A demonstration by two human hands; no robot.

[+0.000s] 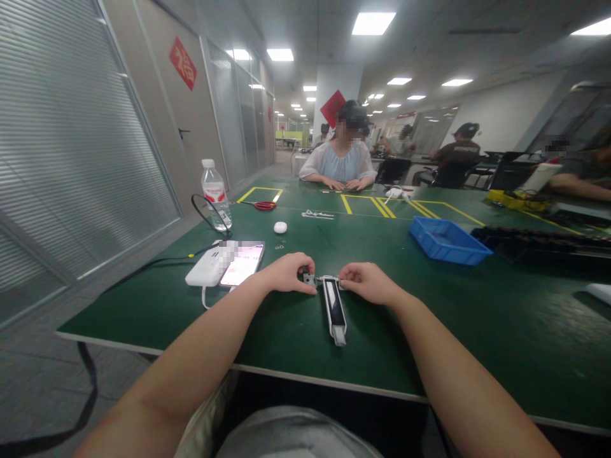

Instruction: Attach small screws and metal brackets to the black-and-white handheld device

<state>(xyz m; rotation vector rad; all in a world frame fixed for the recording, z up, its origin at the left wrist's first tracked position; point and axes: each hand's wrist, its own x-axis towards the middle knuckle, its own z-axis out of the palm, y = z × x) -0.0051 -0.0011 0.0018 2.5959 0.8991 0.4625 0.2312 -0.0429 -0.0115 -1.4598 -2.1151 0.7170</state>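
I look over a green counter (429, 318) marked with yellow tape, in a long, lit room with blinds on my left. A person (341, 162) sits at the far side. A blue tray (446, 256) lies to the right, and I cannot tell what it holds. A bottle (216, 202) stands to the left, beyond a phone (242, 263) and a power bank (205, 270). Straight ahead a black rail (334, 308) lies flat on the counter, pointing toward me. My left hand (287, 273) pinches a small metal piece (309, 278) at its far end. My right hand (366, 282) pinches that end from the other side.
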